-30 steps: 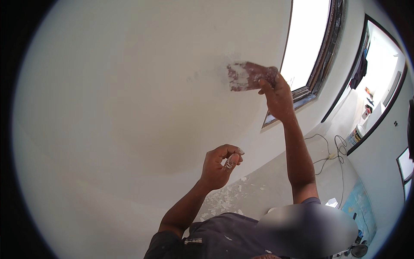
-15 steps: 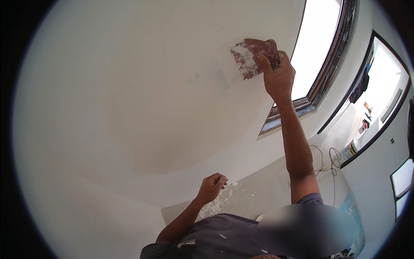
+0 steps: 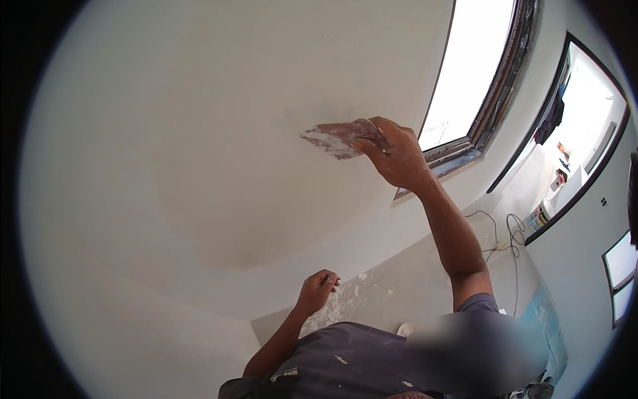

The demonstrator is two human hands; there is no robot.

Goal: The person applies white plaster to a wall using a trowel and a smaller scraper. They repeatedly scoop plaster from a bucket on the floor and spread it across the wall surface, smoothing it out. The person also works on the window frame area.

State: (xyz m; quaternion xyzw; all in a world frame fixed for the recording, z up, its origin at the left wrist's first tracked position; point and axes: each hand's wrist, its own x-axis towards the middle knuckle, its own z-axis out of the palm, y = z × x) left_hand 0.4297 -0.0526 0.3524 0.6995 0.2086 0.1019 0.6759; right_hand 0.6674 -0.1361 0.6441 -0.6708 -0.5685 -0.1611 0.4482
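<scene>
My right hand (image 3: 392, 156) grips a reddish-brown putty spreader (image 3: 335, 138) smeared with white filler, its thumb on the near face and fingers behind. The blade is tilted against or just in front of the pale wall (image 3: 219, 153); which of these I cannot tell. Faint grey marks show on the wall just above the blade, and a darker beige patch spreads below and to the left. Low in front of my body, my left hand (image 3: 319, 291) is curled into a loose fist with whitish smears on the fingers. Nothing shows in it.
A bright window with a dark, worn frame (image 3: 480, 136) lies right of my right hand. White flakes (image 3: 342, 302) litter the floor below. A cable (image 3: 515, 233) loops across the floor, and a paint bucket (image 3: 541, 213) stands by the black-edged doorway (image 3: 565, 219).
My right hand has brought the spreader down and to the left along the wall, and the blade now appears flatter to my view. My left hand has shifted slightly left.
</scene>
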